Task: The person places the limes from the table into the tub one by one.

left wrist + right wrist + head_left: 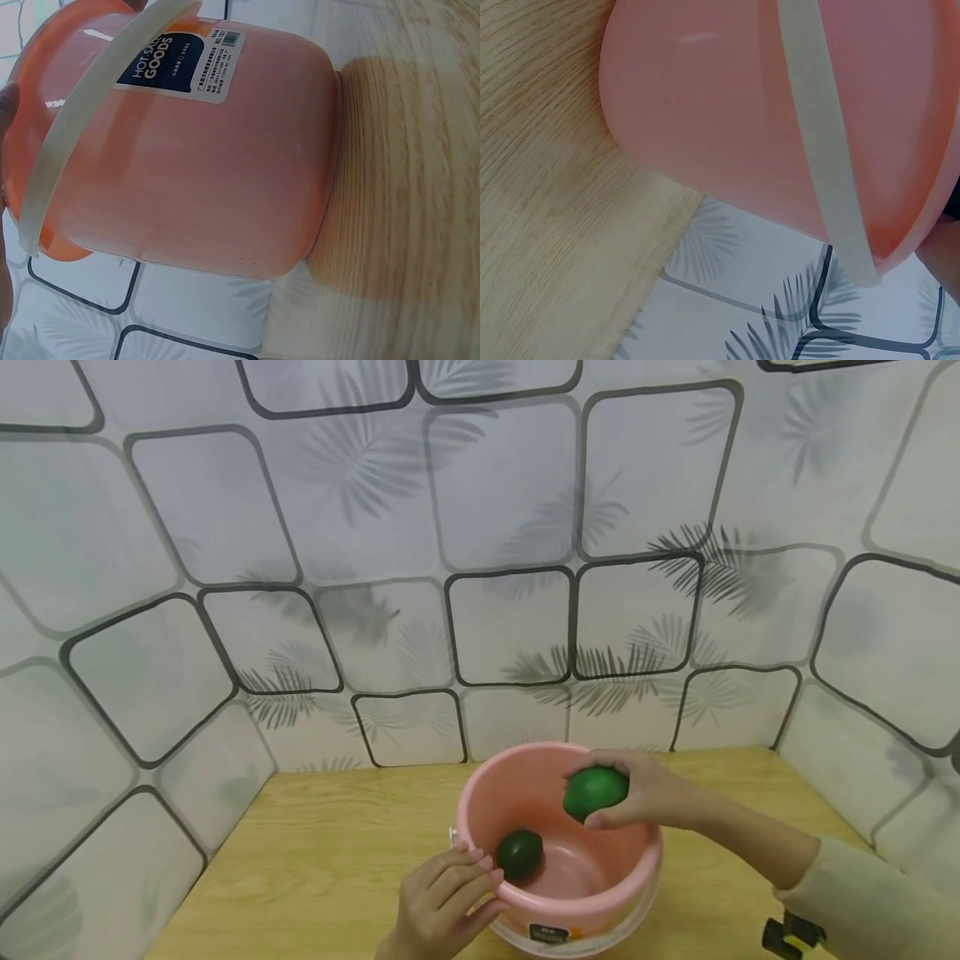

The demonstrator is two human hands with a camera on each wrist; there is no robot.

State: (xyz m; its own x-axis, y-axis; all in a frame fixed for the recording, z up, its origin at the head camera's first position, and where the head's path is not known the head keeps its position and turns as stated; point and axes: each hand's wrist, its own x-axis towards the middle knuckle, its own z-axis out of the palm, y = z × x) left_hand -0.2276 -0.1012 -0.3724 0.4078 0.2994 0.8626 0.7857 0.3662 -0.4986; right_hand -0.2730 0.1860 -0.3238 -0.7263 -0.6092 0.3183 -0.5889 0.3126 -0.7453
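Note:
A pink bucket (558, 906) stands upright on the table. My left hand (446, 897) holds its near-left rim, fingers laid over the edge; in the left wrist view only a sliver of that hand shows at the left. Over the right side of the bucket's opening, my right hand (637, 789) grips a bright green oval fruit (595, 793) between thumb and fingers. A darker green oval fruit (520, 854) lies inside the bucket on the left. In the right wrist view, the bucket wall (705, 97) hides most of the right hand (943, 255).
The pale handle (82, 112) hangs down along the bucket's outside, near a printed label (184, 64). The wooden table (337, 852) reaches back to a patterned wall covering (375, 635), which also rises on both sides. A black clip-like object (793, 935) is by the right sleeve.

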